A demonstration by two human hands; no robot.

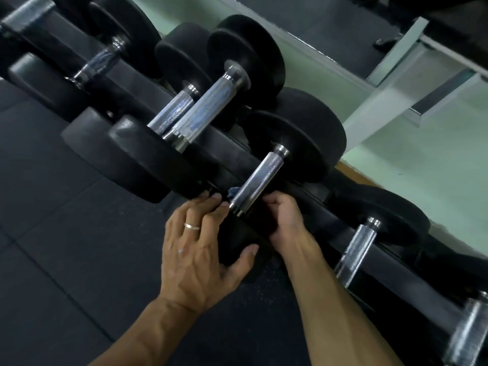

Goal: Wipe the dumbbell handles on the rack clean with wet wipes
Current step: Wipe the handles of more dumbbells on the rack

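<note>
Head view of a dumbbell rack point(311, 196), running from upper left to lower right. The dumbbell handle point(260, 178) being addressed is lying across the rack, its long axis slanting from its near, lower-left end, between the two hands, up and away to the right toward the far black weight head point(303, 138). The left hand point(203, 249) is spreading over the near weight head point(237, 244), fingers curling round its left side and thumb hooking its lower edge, fingertips just beside the handle's near collar. The right hand point(284, 217) is reaching in at the handle's right side, fingers folding under it; what they are gripping cannot be told. A scrap of blue material point(233, 192), possibly the wipe, is showing at the handle's left, just beyond the left fingertips. Both hands are sitting at the near end, the right slightly closer to the bare metal, so a wiping stroke would probably be travelling away and up to the right along the axis.
</note>
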